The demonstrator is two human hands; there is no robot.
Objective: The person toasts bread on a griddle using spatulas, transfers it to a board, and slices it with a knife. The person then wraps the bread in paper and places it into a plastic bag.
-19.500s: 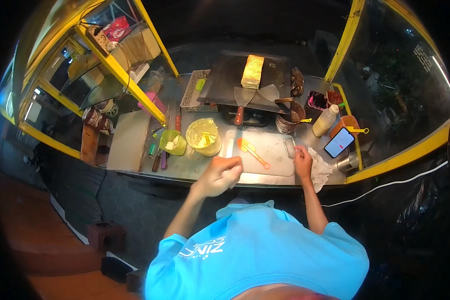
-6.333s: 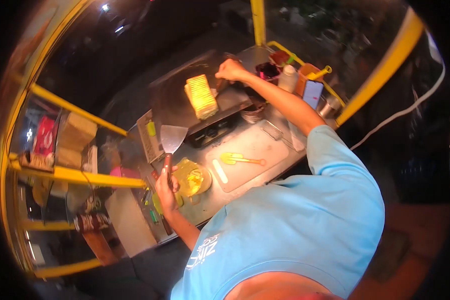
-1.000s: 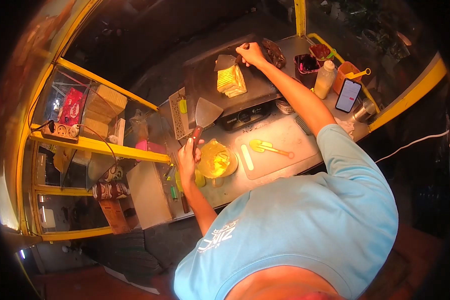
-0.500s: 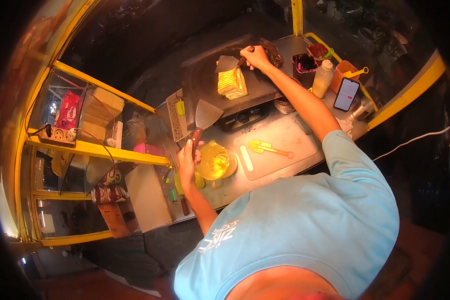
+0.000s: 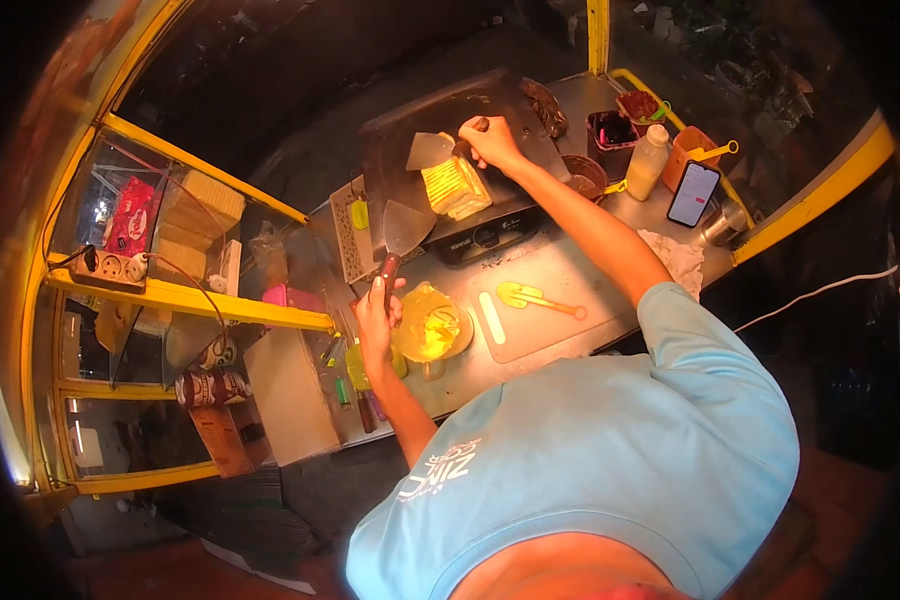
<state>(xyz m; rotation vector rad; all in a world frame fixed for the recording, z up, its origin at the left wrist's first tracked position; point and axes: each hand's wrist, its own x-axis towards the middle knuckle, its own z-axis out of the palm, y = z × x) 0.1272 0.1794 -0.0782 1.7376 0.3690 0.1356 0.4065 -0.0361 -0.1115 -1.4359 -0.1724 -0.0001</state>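
My right hand (image 5: 492,145) is closed round the handle of a scraper (image 5: 429,151), whose flat metal blade lies at the far edge of a yellow, layered block of food (image 5: 456,188). That block, perhaps a stack of bread slices, sits near the front edge of a dark griddle (image 5: 400,135). In my left hand (image 5: 375,318) is a second scraper (image 5: 407,228) with a reddish-brown handle. Its blade points away from me, beside the griddle's front left corner and apart from the block. Right of this hand stands a jug (image 5: 435,325) with yellow contents.
A white cutting board (image 5: 545,335) holds a yellow tool (image 5: 540,298). To the right stand a cream bottle (image 5: 647,162), an orange tub (image 5: 692,150) and a propped phone (image 5: 693,194). Yellow frame posts (image 5: 597,38) and a glass case with bread (image 5: 202,210) border the counter.
My right hand and its scraper have moved left and towards me. The yellow block has slid the same way across the griddle. My left hand has barely moved.
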